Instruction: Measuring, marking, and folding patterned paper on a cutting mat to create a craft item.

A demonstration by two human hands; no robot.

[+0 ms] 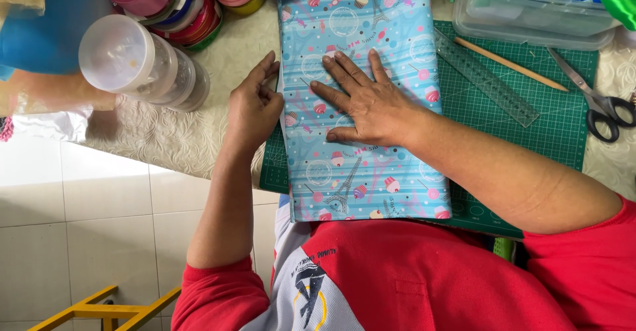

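Your right hand (368, 106) lies flat, fingers spread, palm down on the blue wrapping paper (364, 165), pressing it onto the green cutting mat (530, 115). Nothing is pinched in that grip; it only bears down. Your left hand (255, 106) sits at the paper's left edge, fingers curled against the fold there; whether they actually pinch the edge you cannot tell from this angle.

The paper, printed with cupcakes and towers, runs from the top of the worktop (192, 139) down toward your red shirt (424, 278), covering most of the mat's left part.

To the right of the paper, a clear ruler (487, 79) lies slanted on the mat, with a wooden pencil (510, 64) just beyond it and black-handled scissors (596, 102) at the mat's right edge. A clear plastic box (530, 19) stands above them. To your left lie a clear round container (142, 66) on its side and a stack of ribbon spools (185, 6).
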